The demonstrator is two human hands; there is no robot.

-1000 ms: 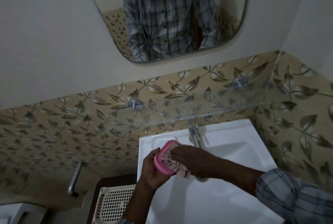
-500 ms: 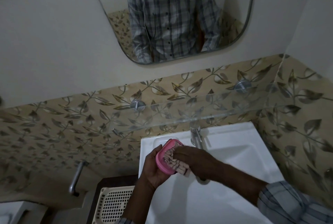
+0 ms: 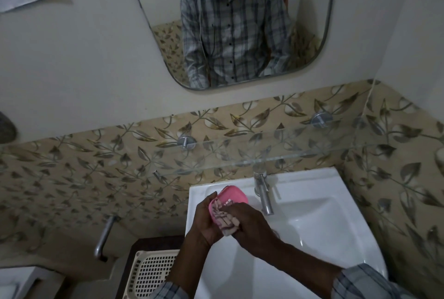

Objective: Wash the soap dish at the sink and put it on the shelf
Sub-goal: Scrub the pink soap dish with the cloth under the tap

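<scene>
The pink dish (image 3: 229,202) is held over the left rear corner of the white sink (image 3: 319,221), tilted on edge with its hollow side turned toward the right hand. The left hand (image 3: 204,224) grips it from behind and below, fingers wrapped around its left rim. The right hand (image 3: 249,224) is closed on a pale patterned cloth (image 3: 227,220) and presses it against the dish's face; a corner of the cloth hangs out below the dish. Both hands sit just left of the tap (image 3: 263,193), near it but not touching, and the dish's top edge is close to the sink's back rim.

To the right of the tap the basin lies open, down to the sink's front edge. Above the sink a glass shelf (image 3: 276,152) runs along the leaf-patterned tile wall on two round metal mounts; its front edge overhangs the tap's base, and its surface above the sink is bare. Left of the sink, below its rim, stands a cream perforated basket (image 3: 153,272), its right edge hidden behind the left forearm. A mirror (image 3: 230,27) hangs on the wall above the shelf.
</scene>
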